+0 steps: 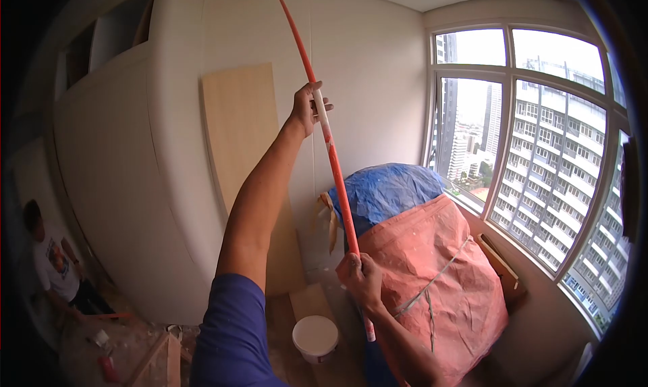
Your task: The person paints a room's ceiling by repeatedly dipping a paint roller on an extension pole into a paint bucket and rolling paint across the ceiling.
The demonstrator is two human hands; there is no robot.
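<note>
A long red extension pole (342,194) with whitish smears slants up from in front of me to the top of the wall. Its far tip touches or nearly touches the ceiling edge; what is fitted there is too small to make out. High on the pole, at a white stretch, my left hand (308,109) is closed around it with the arm stretched out. Lower down, my right hand (362,279) grips the same pole near its bottom end, in front of a bundle covered with an orange tarp (432,272) and a blue tarp (391,191).
A white bucket (315,336) stands on the floor below my arms. A tall wooden board (243,130) leans against the wall. Large windows (550,164) are on the right. Another person (57,262) is at the far left, near wood pieces (162,360) on the floor.
</note>
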